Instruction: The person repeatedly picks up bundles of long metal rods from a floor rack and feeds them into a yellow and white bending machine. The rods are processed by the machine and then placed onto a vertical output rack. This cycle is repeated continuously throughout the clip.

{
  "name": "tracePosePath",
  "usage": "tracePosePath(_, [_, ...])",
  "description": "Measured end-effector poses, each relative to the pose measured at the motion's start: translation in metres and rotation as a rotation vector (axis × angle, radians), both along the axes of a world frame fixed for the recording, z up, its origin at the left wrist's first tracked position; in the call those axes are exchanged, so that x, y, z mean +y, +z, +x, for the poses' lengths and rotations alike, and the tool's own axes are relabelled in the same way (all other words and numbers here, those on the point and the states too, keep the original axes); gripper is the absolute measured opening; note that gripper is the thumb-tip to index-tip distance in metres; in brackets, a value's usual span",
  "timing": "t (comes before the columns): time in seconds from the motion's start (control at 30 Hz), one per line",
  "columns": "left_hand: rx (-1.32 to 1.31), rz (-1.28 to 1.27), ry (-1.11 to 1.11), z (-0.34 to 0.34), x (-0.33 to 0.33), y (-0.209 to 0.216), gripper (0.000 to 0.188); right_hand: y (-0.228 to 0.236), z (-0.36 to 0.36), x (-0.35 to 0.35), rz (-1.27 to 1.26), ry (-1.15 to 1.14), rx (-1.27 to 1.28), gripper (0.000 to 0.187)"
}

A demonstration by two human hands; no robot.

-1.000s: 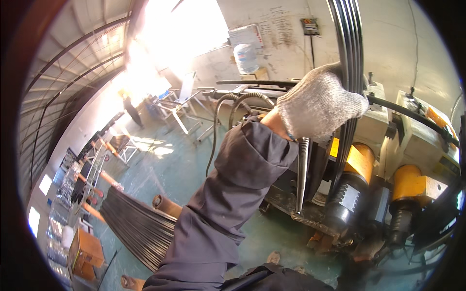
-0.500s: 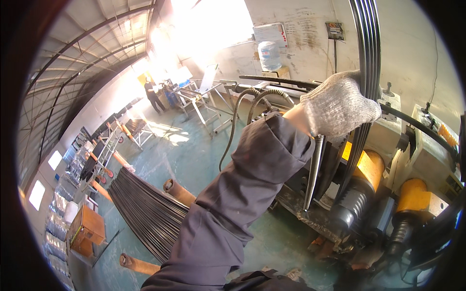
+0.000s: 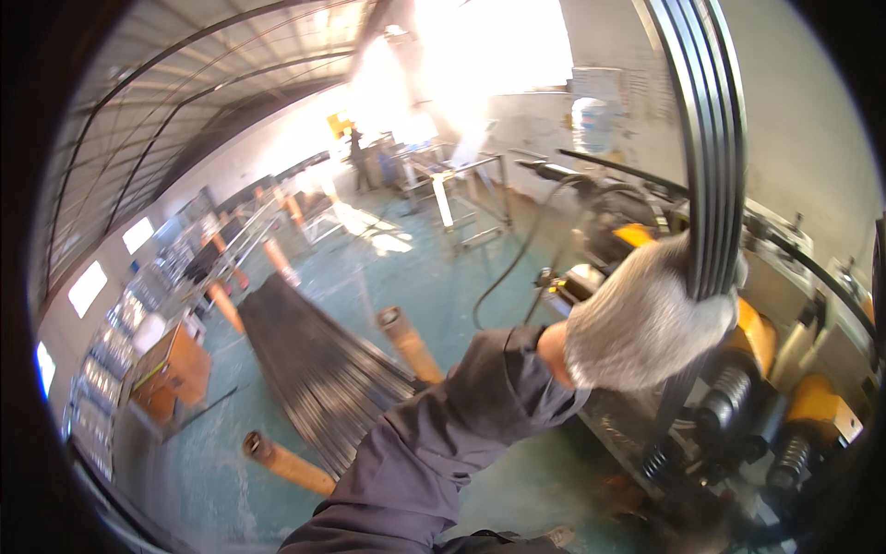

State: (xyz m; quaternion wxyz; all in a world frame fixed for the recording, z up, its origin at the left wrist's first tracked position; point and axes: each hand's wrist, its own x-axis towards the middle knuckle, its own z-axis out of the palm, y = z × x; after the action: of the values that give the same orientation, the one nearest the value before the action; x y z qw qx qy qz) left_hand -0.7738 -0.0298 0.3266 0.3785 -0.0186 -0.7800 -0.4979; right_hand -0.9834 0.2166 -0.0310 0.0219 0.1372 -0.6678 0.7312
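Observation:
My left hand (image 3: 646,319), in a knitted off-white glove, is closed around several long, dark, narrow strips (image 3: 712,148). They stand close to upright, running up past the top edge of the picture. Below the glove, their lower part slants down beside a machine with yellow cylinders (image 3: 812,402) and coiled springs (image 3: 723,404). A dark grey sleeve (image 3: 415,452) covers the arm. My right hand does not show.
On the green floor to the left, many similar dark strips (image 3: 314,360) lie in a spread bundle between brown tubes (image 3: 406,342). Beyond are a wooden cabinet (image 3: 171,369), a metal frame (image 3: 461,198), a water bottle (image 3: 592,125) and a distant person (image 3: 358,159).
The view has swung left, so the room has shifted rightward. My left hand has come down and nearer, still gripping the strips, now level with the machine's yellow parts.

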Motion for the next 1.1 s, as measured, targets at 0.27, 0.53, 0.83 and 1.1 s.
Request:
tracePosePath(0.27, [0.325, 0.488, 0.436, 0.320, 0.077, -0.115, 0.033, 0.003, 0.168, -0.006, 0.044, 0.241, 0.159, 0.030])
tracePosePath(0.53, [0.722, 0.608, 1.172, 0.546, 0.256, -0.183, 0.029, 0.029, 0.277, -0.080, -0.193, 0.908, 0.072, 0.029])
tracePosePath(0.83, [1.026, 0.502, 1.810, 0.706, 0.473, -0.175, 0.032, 0.094, 0.591, -0.140, -0.072, 1.317, 0.197, 0.026])
tracePosePath(1.1, [1.403, 0.183, 1.926, 0.907, 0.637, -0.152, 0.016, 0.273, 0.908, -0.019, -0.407, 1.655, 0.503, 0.015])
